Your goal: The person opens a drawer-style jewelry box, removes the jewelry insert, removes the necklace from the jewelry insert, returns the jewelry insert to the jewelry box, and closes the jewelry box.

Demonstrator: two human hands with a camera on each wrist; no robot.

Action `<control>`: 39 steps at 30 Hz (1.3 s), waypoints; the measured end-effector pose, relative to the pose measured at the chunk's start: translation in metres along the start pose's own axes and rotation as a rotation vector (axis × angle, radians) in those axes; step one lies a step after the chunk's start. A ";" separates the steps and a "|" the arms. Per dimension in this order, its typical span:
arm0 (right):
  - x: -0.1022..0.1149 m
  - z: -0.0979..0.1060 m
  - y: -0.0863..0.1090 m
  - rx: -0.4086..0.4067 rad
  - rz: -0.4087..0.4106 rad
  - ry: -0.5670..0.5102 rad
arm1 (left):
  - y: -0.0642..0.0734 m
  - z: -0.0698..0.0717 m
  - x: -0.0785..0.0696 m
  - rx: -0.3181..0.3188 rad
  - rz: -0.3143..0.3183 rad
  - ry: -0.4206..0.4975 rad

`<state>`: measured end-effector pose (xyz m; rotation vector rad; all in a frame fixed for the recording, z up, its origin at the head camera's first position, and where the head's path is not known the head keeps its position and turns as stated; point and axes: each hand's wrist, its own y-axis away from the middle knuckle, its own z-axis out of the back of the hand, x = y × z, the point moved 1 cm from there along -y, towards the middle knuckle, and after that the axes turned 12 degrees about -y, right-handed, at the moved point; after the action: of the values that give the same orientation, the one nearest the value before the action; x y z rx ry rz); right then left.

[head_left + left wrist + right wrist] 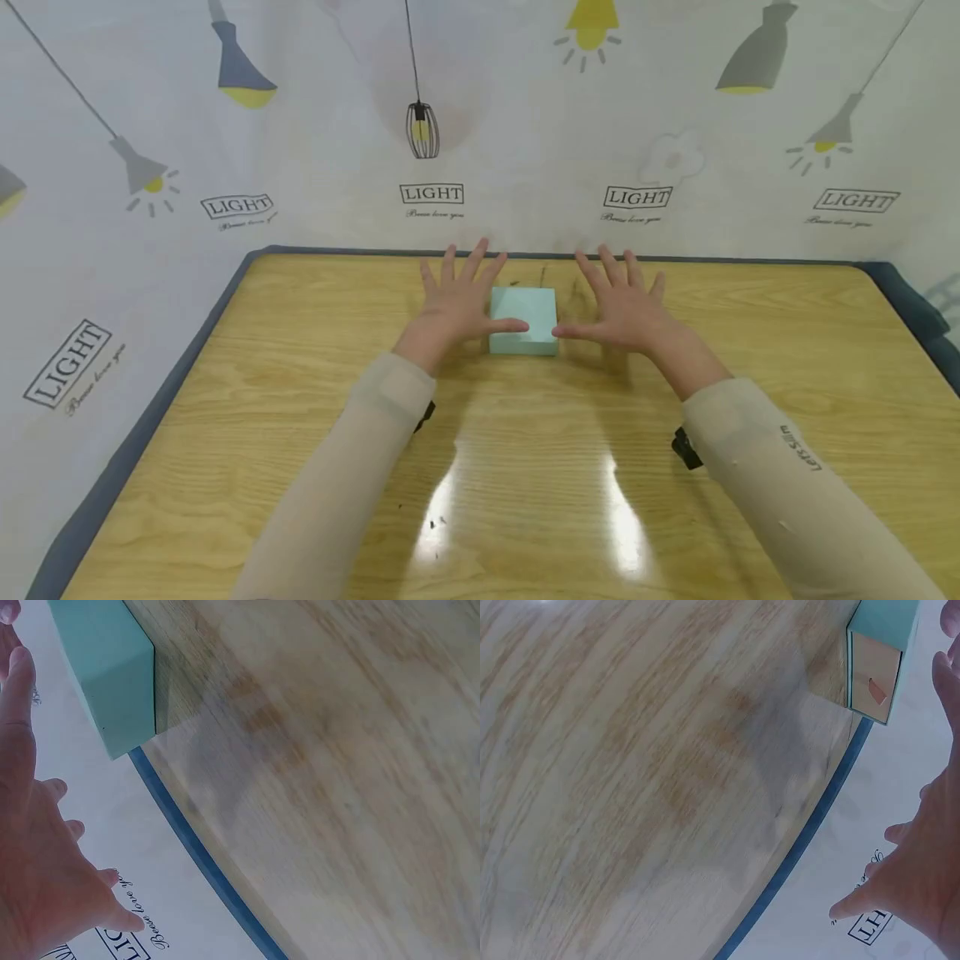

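Mint-green box point(528, 308) between two spread hands

Head view: the box lies flat near twelve o'clock on the wood-grain worktop point(540, 467), close to its far edge. The left hand point(459, 307) is at the box's nine o'clock, the right hand point(633, 317) at its three o'clock. Each is widely splayed, with fingers fanned roughly toward twelve, and neither has hold of anything. The left thumb point(510, 326) points to three o'clock and overlaps the box top in this view; the right thumb point(576, 332) points to nine, its tip at the box's right edge. Both wrist views show a gap between thumb and box, so the hands are judged to hover rather than press.

Progress: the box rests on the worktop, ungripped and unlifted. Judged from this moment alone, the work is either at its outset, with all handling outstanding, or at its close, with only the hands to clear; which of these cannot be told.

Comparison of views: the left wrist view, with the box toward eleven o'clock, shows a plain left end face point(124, 701). The right wrist view, with the box toward one o'clock, reveals a tan panel point(874, 667) framed in mint and bearing a small orange mark point(877, 691), possibly a pull tab; the head view shows neither. Only the head view gives the box top together with both hands and the lamp-printed backdrop point(525, 150) beyond.
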<state>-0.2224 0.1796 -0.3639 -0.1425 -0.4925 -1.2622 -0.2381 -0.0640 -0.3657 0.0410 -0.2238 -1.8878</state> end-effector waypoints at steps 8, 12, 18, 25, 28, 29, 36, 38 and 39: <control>0.001 -0.003 -0.004 0.018 0.005 -0.007 | -0.002 -0.001 0.002 -0.010 -0.019 0.003; 0.001 -0.004 -0.003 0.023 0.006 -0.013 | -0.002 0.000 0.002 -0.013 -0.028 0.006; 0.001 -0.005 -0.002 0.034 0.013 -0.016 | 0.000 0.000 0.003 -0.014 -0.025 0.007; 0.002 -0.008 -0.003 0.032 0.020 0.017 | 0.001 -0.001 0.003 -0.025 -0.028 0.025; 0.002 -0.010 -0.003 0.036 0.019 0.015 | 0.001 -0.002 0.004 -0.025 -0.033 0.032; 0.002 -0.011 -0.003 0.038 0.017 0.012 | 0.000 -0.002 0.004 -0.026 -0.034 0.034; 0.003 -0.015 -0.004 0.050 0.011 0.007 | 0.000 -0.003 0.004 -0.030 -0.056 0.029; 0.003 -0.015 -0.004 0.050 0.011 0.003 | 0.000 -0.003 0.004 -0.032 -0.064 0.033; 0.003 -0.015 -0.004 0.052 0.011 0.000 | 0.001 -0.003 0.004 -0.034 -0.067 0.035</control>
<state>-0.2216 0.1697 -0.3763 -0.1014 -0.5232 -1.2376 -0.2383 -0.0683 -0.3679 0.0587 -0.1679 -1.9555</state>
